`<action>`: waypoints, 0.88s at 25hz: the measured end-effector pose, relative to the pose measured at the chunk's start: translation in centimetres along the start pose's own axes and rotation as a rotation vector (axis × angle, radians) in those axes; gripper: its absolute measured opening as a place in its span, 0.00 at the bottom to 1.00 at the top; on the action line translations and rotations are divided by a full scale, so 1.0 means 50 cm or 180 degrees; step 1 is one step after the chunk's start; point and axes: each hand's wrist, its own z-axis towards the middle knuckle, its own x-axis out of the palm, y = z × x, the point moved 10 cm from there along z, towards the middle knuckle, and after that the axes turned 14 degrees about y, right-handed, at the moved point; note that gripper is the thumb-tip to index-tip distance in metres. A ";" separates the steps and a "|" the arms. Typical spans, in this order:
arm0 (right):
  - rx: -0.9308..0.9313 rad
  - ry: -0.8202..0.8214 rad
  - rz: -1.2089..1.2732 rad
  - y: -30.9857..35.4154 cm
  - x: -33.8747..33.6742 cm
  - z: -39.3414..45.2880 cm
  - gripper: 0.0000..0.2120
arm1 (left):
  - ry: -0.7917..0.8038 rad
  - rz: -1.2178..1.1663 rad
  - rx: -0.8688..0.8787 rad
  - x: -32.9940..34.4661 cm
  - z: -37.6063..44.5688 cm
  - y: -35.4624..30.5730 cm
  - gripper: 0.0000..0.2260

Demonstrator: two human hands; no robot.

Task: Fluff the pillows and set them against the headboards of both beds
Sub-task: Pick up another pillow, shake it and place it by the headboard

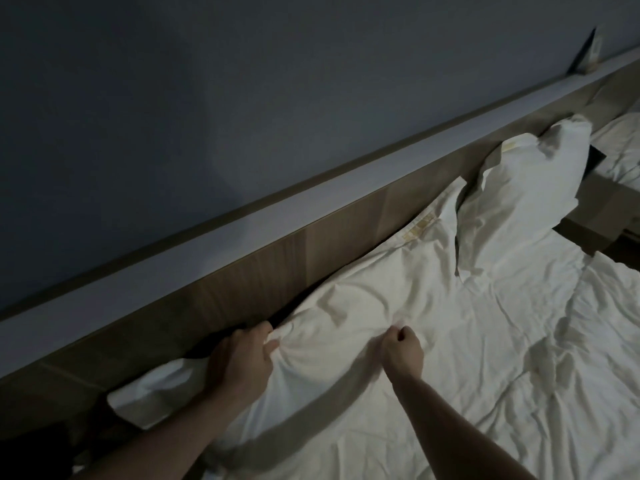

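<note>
Dim room, head view tilted; the wooden headboard (263, 268) runs as a diagonal band from 8 o'clock up to 2 o'clock, with a pale flat ledge (311, 188) along its top and a grey-blue wall (207, 81) above.

Near pillow (346, 306): white, creased, lying flat on the bed with its long edge close to the headboard. A dark gap shows between that edge and the wood at about 9 o'clock of the pillow. One corner sticks out toward 8 o'clock, past the left forearm.

Left hand (242, 362): fingers curled over the pillow's headboard-side edge, thumb on the near face, gripping bunched fabric. Knuckles sit just beside the headboard; contact with the wood cannot be judged.

Right hand (403, 351): closed in a fist, pinching a small tuft of the pillowcase at the pillow's middle. Fabric puckers toward this pinch.

Second pillow (519, 188): white, at 2 o'clock from the first, propped upright and leaning against the headboard, its lower corner overlapping the near pillow's far end.

White duvet (536, 358): rumpled, covering the bed from centre out to 4 o'clock.

Second bed (620, 147): white bedding visible at 3 o'clock, frame edge, beyond a brown wooden unit (588, 216) between the beds.

Small dark object (587, 51) stands on the ledge at 1 o'clock; too dim to identify.
</note>
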 end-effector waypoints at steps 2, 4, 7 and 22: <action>-0.0335 -0.0391 0.0308 0.017 -0.050 -0.038 0.18 | -0.0359 -0.0115 0.0189 -0.034 -0.002 -0.007 0.06; -0.0518 -0.0510 0.0496 0.009 -0.071 -0.068 0.19 | -0.0428 -0.0097 0.0220 -0.046 -0.007 -0.004 0.06; -0.0397 -0.0159 0.0250 -0.008 -0.046 -0.060 0.20 | -0.0011 0.0000 -0.0077 -0.001 -0.002 0.025 0.10; 0.0085 0.0139 0.0526 -0.246 0.083 -0.140 0.19 | 0.0379 -0.0191 -0.0507 0.042 -0.029 0.129 0.11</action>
